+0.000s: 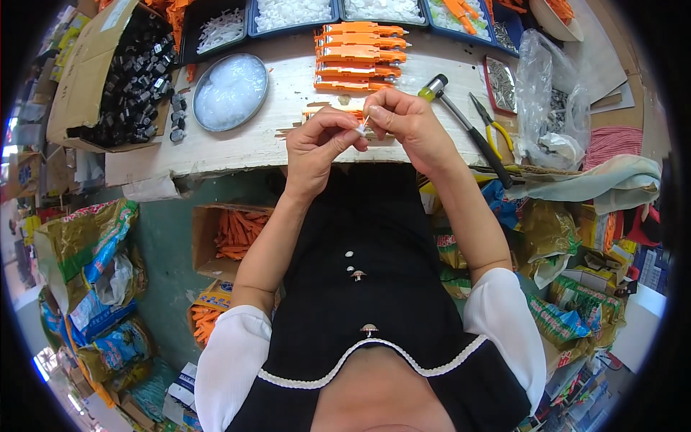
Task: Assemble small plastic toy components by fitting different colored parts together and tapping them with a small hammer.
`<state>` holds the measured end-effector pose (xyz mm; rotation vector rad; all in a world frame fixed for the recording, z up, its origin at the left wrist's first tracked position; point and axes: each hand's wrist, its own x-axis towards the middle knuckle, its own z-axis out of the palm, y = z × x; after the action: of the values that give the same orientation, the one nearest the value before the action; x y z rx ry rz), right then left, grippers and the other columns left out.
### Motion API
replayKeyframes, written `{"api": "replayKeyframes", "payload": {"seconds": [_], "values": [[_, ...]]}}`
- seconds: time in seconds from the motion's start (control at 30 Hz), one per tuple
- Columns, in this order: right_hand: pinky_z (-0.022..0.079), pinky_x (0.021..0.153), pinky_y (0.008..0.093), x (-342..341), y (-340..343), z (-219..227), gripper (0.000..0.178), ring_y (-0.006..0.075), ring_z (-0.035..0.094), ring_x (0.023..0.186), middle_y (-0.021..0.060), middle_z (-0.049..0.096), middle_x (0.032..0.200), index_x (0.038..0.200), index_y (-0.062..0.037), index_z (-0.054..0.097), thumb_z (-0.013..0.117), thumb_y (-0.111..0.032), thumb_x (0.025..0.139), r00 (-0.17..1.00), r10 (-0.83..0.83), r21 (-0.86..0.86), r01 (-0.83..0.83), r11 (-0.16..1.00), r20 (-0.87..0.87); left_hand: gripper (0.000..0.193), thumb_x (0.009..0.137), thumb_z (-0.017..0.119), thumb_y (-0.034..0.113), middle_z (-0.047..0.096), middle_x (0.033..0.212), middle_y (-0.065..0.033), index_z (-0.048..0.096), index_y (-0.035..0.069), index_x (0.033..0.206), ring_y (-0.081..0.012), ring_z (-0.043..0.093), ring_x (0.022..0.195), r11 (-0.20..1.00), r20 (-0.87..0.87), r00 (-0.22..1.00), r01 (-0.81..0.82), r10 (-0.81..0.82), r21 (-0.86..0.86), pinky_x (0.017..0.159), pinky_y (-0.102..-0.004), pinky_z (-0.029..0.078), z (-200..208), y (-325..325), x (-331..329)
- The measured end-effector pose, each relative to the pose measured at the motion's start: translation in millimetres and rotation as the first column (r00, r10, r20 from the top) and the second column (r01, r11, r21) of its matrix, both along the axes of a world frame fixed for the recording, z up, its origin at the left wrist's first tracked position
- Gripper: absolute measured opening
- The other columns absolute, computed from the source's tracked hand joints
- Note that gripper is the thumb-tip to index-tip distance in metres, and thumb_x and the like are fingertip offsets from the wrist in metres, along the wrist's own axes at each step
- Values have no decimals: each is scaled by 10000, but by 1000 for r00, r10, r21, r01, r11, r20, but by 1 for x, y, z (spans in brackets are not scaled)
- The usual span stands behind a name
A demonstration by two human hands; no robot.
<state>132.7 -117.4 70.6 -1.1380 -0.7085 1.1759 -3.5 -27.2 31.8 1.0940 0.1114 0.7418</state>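
Note:
My left hand (pixel 315 145) and my right hand (pixel 413 127) meet over the front of the white worktable (pixel 288 160). Between the left thumb and fingers is a small white plastic part (pixel 360 129). The right fingertips pinch a thin, light-coloured piece (pixel 366 121) against it; its exact kind is too small to tell. Just behind the hands lies a single orange plastic piece (pixel 311 111), mostly hidden by the fingers. Farther back, several orange plastic assemblies (pixel 360 56) with metallic tips lie side by side in a row.
Left stand a cardboard box (pixel 90 79) of black parts and a round dish (pixel 230 92) of whitish, gel-like stuff. Blue trays (pixel 294 29) of white parts line the back. A hammer (pixel 468 126), pliers (pixel 491 126), a metal tin (pixel 500 85) and a plastic bag (pixel 551 101) lie right.

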Motion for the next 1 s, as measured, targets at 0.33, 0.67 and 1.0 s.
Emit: {"api": "replayKeyframes", "payload": {"seconds": [0.33, 0.67, 1.0], "values": [[368, 610, 186, -1, -4, 1, 111, 58, 447, 637, -31, 518, 732, 828, -54, 558, 578, -163, 831, 999, -33, -10, 33, 999, 0, 116, 782, 589, -32, 570, 880, -89, 584, -12, 895, -170, 605, 726, 1000, -1, 1000, 6, -6, 1, 652, -264, 506, 1, -4, 1], [388, 635, 200, -12, 4, 2, 122, 72, 472, 660, -25, 521, 735, 827, -28, 566, 532, -141, 862, 972, -103, -19, 109, 994, 211, 109, 805, 559, -31, 587, 854, -89, 587, -25, 910, -171, 617, 710, 999, -63, 998, -26, 27, 28, 663, -268, 511, -4, 2, 1], [403, 651, 238, -11, 0, -6, 68, 146, 530, 697, 68, 552, 736, 841, 3, 579, 570, -52, 803, 515, -335, 254, 223, 941, 789, 98, 809, 556, -21, 582, 876, -105, 576, -28, 905, -191, 610, 705, 991, -101, 991, -101, 93, -85, 666, -285, 513, -9, 4, 6]]}}
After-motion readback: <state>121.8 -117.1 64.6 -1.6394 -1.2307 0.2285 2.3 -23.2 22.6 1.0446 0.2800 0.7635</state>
